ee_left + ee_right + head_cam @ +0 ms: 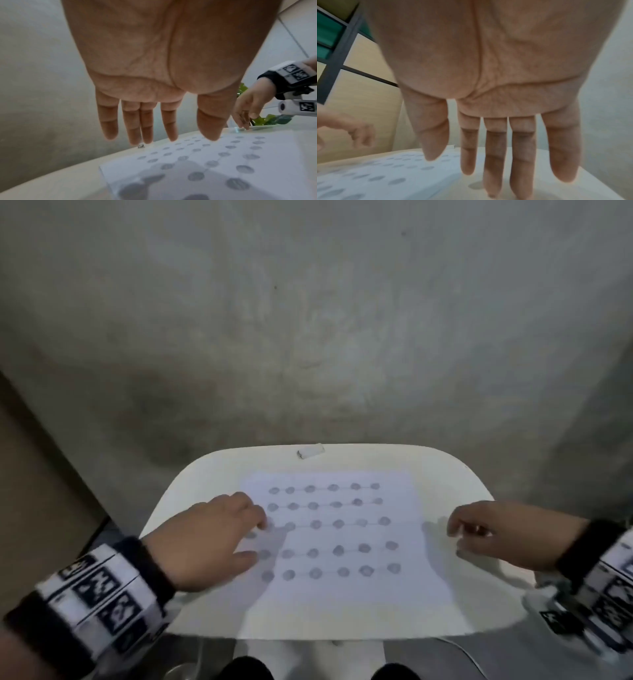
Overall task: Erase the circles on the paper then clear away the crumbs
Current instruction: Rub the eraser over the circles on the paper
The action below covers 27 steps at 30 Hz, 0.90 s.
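A white sheet of paper (342, 587) with rows of grey pencilled circles (338, 523) lies in the middle of the white table (191, 498). A small white eraser (310, 451) rests at the table's far edge, beyond the paper; its tip (141, 146) shows past my fingers in the left wrist view. My left hand (246, 539) hovers over the paper's left edge, fingers straight and spread, holding nothing (173, 135). My right hand (457, 541) is over bare table just right of the paper, fingers straight, tips close to the surface (469, 169). No crumbs are visible.
A grey concrete floor surrounds the small table. A green plant (267, 120) sits beyond the table's right side. A dark-framed shelf (335, 56) stands off to the left. The table's rounded near edge (308, 635) lies close to my feet.
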Tool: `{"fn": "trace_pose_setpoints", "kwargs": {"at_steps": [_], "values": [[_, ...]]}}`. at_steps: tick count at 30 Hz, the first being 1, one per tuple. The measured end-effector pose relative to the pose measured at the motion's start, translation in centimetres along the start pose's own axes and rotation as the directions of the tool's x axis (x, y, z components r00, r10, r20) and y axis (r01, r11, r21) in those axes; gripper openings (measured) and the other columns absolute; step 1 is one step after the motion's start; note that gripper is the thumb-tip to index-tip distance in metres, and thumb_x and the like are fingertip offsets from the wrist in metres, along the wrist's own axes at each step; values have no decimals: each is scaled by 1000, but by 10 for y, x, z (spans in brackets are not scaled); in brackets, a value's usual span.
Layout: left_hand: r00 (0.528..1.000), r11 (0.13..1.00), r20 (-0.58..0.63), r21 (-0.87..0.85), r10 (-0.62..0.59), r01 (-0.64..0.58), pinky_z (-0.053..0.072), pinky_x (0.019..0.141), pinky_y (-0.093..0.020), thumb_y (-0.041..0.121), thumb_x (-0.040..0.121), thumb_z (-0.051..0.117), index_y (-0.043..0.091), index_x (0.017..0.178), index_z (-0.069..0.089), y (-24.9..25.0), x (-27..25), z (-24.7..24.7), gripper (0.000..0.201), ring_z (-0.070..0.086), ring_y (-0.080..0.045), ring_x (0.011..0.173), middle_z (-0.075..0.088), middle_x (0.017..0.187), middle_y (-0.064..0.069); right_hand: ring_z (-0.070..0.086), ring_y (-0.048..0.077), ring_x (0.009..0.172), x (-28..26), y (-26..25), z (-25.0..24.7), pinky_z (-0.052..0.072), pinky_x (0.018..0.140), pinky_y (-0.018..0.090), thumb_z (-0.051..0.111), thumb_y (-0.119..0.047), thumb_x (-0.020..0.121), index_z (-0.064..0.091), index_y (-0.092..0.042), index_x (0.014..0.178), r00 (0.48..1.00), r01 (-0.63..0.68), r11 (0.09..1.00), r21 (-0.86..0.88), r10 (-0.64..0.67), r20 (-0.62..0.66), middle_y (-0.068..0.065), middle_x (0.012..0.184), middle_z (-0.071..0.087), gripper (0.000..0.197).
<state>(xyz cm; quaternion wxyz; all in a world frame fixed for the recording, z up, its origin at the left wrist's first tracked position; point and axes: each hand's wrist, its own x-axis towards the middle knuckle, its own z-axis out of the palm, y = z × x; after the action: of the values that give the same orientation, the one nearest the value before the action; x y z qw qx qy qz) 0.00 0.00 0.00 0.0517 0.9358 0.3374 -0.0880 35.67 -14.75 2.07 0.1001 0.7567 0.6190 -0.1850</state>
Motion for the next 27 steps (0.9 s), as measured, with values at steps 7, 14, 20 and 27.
{"fn": "trace_pose_setpoints", "kwargs": {"at_steps": [7, 14, 20, 27], "values": [[954, 995, 282, 29, -100, 96, 31, 113, -41, 67, 79, 54, 35, 152, 8, 18, 19, 6, 92, 25, -20, 144, 12, 161, 2, 52, 11, 89, 9, -16, -7, 42, 87, 24, 55, -38, 92, 56, -30, 105, 999, -38, 998, -55, 40, 28, -14, 95, 57, 15], [942, 985, 315, 158, -117, 69, 48, 81, -35, 66, 77, 53, 28, 124, 44, 16, 57, -23, 61, 56, -22, 95, 51, 118, 3, 47, 24, 121, 59, -49, -16, 40, 100, 37, 56, -60, 82, 34, -28, 141, 1000, 14, 990, -144, -12, 15, 0, 139, 38, 70], [993, 985, 106, 168, -57, 39, 41, 85, -29, 33, 98, 47, 14, 127, 53, 5, 147, -52, 36, 56, -30, 116, 58, 129, -9, 43, 25, 113, 84, -61, -9, 46, 91, 46, 60, -76, 57, 38, -30, 129, 999, -27, 972, -234, 30, 12, -3, 125, 40, 88], [996, 989, 88, 145, -29, 16, 37, 105, -35, 19, 97, 49, 20, 146, 35, -7, 205, -31, 51, 45, -28, 132, 43, 148, -7, 39, 26, 115, 83, -64, -11, 44, 94, 47, 63, -75, 60, 34, -30, 133, 998, -55, 967, -248, 63, 26, -2, 125, 37, 90]]}}
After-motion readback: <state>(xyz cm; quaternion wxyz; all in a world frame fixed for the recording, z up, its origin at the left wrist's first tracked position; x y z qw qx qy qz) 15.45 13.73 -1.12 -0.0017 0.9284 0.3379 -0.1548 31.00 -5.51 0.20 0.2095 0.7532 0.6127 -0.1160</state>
